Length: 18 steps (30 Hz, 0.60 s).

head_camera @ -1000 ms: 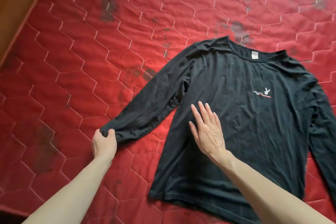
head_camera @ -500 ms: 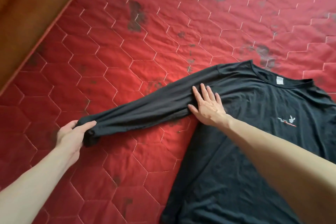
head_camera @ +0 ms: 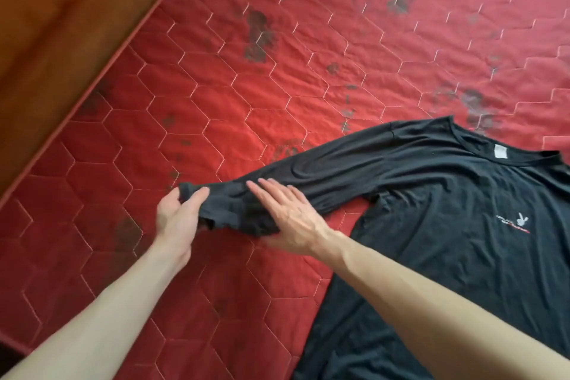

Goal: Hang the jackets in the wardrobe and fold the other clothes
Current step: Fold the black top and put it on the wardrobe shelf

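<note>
On the red quilted mattress [head_camera: 234, 120] the black long-sleeved shirt [head_camera: 456, 225] lies flat with its front up, the body toward the person's right, and its sleeve [head_camera: 308, 182] runs as one long straight line from the shoulder to the cuff on the left. The left hand [head_camera: 175, 219] pinches this cuff between thumb and curled fingers, while the right hand [head_camera: 287, 216] lies just beside it with straight fingers flat on the sleeve. To fold the sleeve, the cuff probably must travel rightward along this axis, over the flat hand toward the shirt's body.
</note>
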Available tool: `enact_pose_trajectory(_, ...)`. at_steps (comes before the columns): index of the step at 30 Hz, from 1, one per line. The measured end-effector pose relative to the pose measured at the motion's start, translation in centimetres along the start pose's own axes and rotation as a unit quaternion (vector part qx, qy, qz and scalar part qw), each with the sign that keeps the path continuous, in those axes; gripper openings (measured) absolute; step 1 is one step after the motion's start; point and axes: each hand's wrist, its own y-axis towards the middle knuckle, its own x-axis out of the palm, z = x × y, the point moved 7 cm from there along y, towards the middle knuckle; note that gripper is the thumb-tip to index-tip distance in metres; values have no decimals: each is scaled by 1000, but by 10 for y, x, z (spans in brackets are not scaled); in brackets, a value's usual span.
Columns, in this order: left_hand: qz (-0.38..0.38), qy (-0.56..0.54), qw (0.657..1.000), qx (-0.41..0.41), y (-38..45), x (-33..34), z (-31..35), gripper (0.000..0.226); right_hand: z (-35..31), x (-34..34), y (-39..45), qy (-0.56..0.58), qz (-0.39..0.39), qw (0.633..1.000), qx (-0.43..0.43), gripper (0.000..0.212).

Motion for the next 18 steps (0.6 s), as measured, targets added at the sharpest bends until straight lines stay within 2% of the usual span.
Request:
enact_pose_trajectory(2,-31,16,999,35,-15,26,5,6,-23,4,-5,61,38,997,-33,119)
enact_pose_trajectory(4,-59,39,995,71,-32,52,10,2,-34,3,-14,182,101,978,-23,109)
enact_pose_trajectory(7,-104,63,985,123,-58,88,20,10,-25,-8,-32,345,184,916,84,91)
enact_pose_trajectory(10,-164,129,960,188,-80,128,29,5,4,-26,-50,402,236,873,145,77)
enact_pose_trajectory(12,-194,165,942,218,-93,157,34,15,28,-43,-66,436,254,847,168,69)
enact_pose_trajectory(15,-187,173,922,291,-114,199,48,26,66,-75,-94,465,291,813,195,48)
enact_pose_trajectory(17,-152,160,915,337,-125,224,56,29,96,-96,-118,506,338,762,222,21)
enact_pose_trajectory(18,-137,166,911,351,-127,237,58,34,113,-105,-132,530,364,727,240,17)
